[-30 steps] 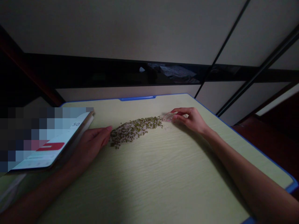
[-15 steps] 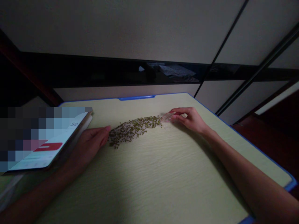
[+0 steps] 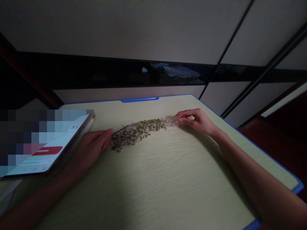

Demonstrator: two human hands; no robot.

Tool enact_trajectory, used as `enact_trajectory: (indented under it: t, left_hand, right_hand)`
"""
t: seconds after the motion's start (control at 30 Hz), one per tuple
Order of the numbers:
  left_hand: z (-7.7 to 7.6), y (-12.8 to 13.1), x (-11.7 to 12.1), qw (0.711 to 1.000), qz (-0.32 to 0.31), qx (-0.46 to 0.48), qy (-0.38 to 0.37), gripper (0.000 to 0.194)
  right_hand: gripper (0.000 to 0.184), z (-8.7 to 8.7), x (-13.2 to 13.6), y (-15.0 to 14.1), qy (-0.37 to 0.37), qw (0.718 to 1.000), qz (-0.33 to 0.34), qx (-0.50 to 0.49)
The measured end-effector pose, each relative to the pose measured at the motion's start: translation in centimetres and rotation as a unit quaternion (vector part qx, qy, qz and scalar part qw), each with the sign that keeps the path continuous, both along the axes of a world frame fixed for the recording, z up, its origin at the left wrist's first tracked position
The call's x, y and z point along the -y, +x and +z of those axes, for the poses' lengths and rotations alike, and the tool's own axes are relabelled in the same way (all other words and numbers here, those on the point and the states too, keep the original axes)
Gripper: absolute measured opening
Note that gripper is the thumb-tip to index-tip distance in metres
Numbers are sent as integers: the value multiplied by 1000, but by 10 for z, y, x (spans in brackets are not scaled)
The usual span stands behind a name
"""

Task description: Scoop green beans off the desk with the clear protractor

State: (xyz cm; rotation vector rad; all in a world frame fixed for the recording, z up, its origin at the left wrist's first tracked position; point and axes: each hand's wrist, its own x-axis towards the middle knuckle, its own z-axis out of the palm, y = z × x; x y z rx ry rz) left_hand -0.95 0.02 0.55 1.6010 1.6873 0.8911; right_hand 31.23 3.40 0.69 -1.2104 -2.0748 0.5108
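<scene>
A long heap of small green beans (image 3: 141, 127) mixed with whitish grains stretches across the middle of the pale tabletop. At its left end, my left hand (image 3: 96, 142) rests low with thumb and fingers pressed together, the tips touching or very close to the beans. Whatever those fingers hold, if anything, is hidden. Beyond the heap's right end, my right hand (image 3: 195, 119) grips a clear, curved plastic piece (image 3: 173, 121) between thumb and fingers. Its near edge lies against the tabletop beside the last beans, with a few pale grains below it.
On the left a tablet (image 3: 57, 159) with a lit screen stands tilted, close behind my left forearm. The table (image 3: 168, 179) has a blue rim and a blue handle (image 3: 140, 100) at its far edge. A light cabinet (image 3: 134, 35) rises directly behind.
My right hand and the clear plastic piece have shifted very slightly to the right. The left hand stays almost still. The number on the tablet screen has changed.
</scene>
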Motion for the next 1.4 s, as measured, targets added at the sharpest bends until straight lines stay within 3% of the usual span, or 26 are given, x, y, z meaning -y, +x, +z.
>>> enact_trajectory:
  t: [0.43,0.7,1.4]
  left_hand:
    - [-2,1,0,1000,9,0,-6,41]
    - [5,4,2,1000,0,-16,3,40]
    - [0,2,1,1000,6,7,-2,39]
  right_hand:
    - [23,-4,-2,-3,16,1000,2,-3]
    - [23,1,-1,1,-8,1000,9,10]
    - [23,-1,0,-2,-12,1000,15,-3]
